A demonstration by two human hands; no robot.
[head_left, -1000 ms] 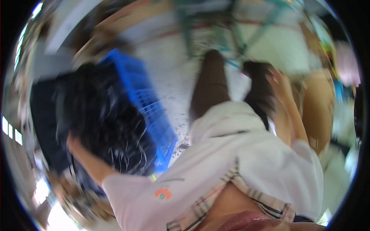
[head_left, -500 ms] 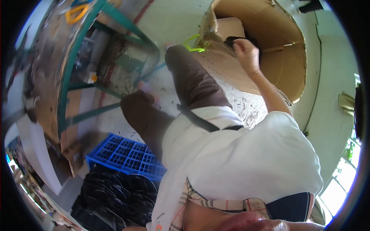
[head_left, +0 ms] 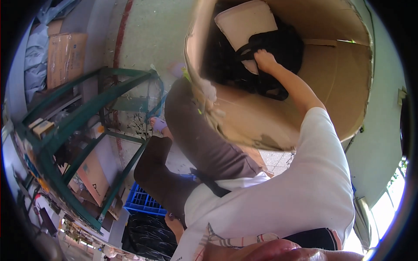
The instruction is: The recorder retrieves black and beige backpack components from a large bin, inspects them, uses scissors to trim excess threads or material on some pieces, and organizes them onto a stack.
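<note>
My right hand (head_left: pixel 264 60) reaches down into a large open cardboard box (head_left: pixel 335 69). Its fingers are closed on a black strip (head_left: pixel 244 53), whose exact kind I cannot make out. Dark, soft-looking black material (head_left: pixel 285 45) lies under and around the hand. Beside it in the box is a pale beige panel (head_left: pixel 244 24) with rounded corners. My left hand (head_left: pixel 172 218) hangs low by my thigh, near a pile of shiny black pieces (head_left: pixel 148 235). Its fingers are mostly hidden.
A green metal frame bench (head_left: pixel 82 113) stands to my left, with cardboard pieces (head_left: pixel 93 176) under it. A blue plastic crate (head_left: pixel 143 199) sits beside my leg. Farther off is a closed carton (head_left: pixel 65 58). A pale wall (head_left: pixel 383 69) runs along the right.
My right hand has gone deeper into the cardboard box, and my body leans closer over it. More of the box's inside shows. My left hand has come into view by my thigh.
</note>
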